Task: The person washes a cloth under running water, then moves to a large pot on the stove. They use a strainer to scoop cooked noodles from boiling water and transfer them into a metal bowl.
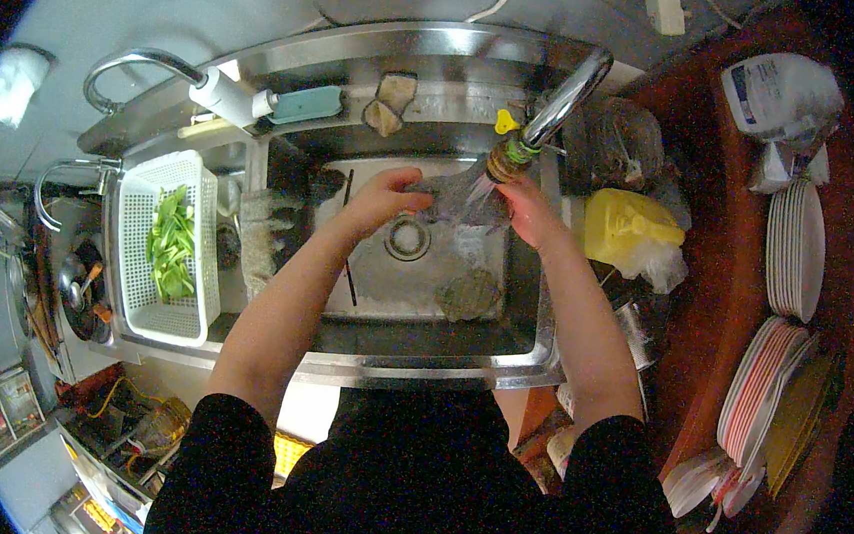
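Over the steel sink basin (395,294), a thin grey, partly see-through item (454,195) is stretched between my hands. It is blurred, and I cannot tell whether it is cloth, netting or plastic. My left hand (396,200) grips its left edge with thumb and fingers. At its right side, my right hand (530,213) holds on, its fingertips partly hidden beneath the tap. Water (480,190) runs from the chrome tap (570,97) onto the item. Below lie the round drain (407,238), a dark thin stick (351,280) and a greyish-green scrubbing pad (468,295).
To the left, a white perforated basket (208,280) holds green leafy vegetables (171,247). A grey rag (256,242) hangs over the divider. Behind the basin are a teal tray (306,104) and a sponge-like piece (391,104). A yellow jug (618,225) and stacked plates (795,251) stand right.
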### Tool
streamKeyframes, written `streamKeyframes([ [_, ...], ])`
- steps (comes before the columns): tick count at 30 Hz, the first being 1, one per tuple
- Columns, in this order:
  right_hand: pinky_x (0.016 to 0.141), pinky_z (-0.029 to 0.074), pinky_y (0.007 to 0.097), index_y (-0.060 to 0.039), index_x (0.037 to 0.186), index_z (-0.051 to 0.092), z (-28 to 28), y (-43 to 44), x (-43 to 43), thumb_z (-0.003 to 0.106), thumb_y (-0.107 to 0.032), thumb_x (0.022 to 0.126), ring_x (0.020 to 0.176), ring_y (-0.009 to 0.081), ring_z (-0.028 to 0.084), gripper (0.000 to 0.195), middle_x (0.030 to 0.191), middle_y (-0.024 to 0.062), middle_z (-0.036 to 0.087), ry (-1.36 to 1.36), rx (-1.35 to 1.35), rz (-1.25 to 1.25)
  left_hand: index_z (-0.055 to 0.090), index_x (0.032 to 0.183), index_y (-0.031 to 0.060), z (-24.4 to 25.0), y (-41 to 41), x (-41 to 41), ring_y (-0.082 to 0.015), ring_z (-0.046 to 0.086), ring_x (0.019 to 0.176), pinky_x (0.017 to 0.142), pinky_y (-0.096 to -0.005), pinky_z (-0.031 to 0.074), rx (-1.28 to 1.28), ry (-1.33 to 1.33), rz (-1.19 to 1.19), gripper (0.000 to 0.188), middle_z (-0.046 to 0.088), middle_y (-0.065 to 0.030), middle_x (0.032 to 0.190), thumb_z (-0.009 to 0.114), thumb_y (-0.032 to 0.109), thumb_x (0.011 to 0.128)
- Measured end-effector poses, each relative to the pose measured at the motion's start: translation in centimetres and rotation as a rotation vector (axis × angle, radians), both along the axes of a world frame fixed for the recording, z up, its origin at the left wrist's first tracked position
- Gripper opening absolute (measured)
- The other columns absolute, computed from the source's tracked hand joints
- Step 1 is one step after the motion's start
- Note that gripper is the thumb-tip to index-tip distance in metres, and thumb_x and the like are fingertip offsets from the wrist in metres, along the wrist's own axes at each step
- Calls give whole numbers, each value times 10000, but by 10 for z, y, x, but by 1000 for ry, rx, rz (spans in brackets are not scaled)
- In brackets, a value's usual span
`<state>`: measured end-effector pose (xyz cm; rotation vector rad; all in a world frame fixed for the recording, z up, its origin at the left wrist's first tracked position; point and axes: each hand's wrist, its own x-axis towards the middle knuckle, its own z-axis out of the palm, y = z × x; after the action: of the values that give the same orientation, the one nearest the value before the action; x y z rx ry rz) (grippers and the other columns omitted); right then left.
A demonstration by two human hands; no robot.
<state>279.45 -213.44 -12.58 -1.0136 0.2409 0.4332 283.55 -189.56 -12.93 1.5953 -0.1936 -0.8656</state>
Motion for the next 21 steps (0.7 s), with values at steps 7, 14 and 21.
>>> streamKeyframes([
  [7,855,407,338,-78,1099,516,8,7,-1,602,-228,780,963,173,526,362,1052,20,567,-253,-356,203,567,793,11,22,-30,-4,-112,515,653,608,-270,428,115,-390,55,248,577,-36,699,628,249,757],
  [14,745,450,360,-68,942,531,-24,44,15,676,-282,689,859,305,574,362,890,132,594,-436,-964,-86,529,1068,57,9,-43,-2,-200,560,902,825,-294,429,194,-223,501,361,592,-76,1003,583,300,807],
  [21,615,422,322,-47,795,532,-16,115,-56,614,-141,720,698,189,536,145,728,74,560,-325,-912,-111,495,1012,34,-46,-60,-19,-266,588,748,649,-327,482,-406,963,573,365,571,-152,911,508,357,844],
])
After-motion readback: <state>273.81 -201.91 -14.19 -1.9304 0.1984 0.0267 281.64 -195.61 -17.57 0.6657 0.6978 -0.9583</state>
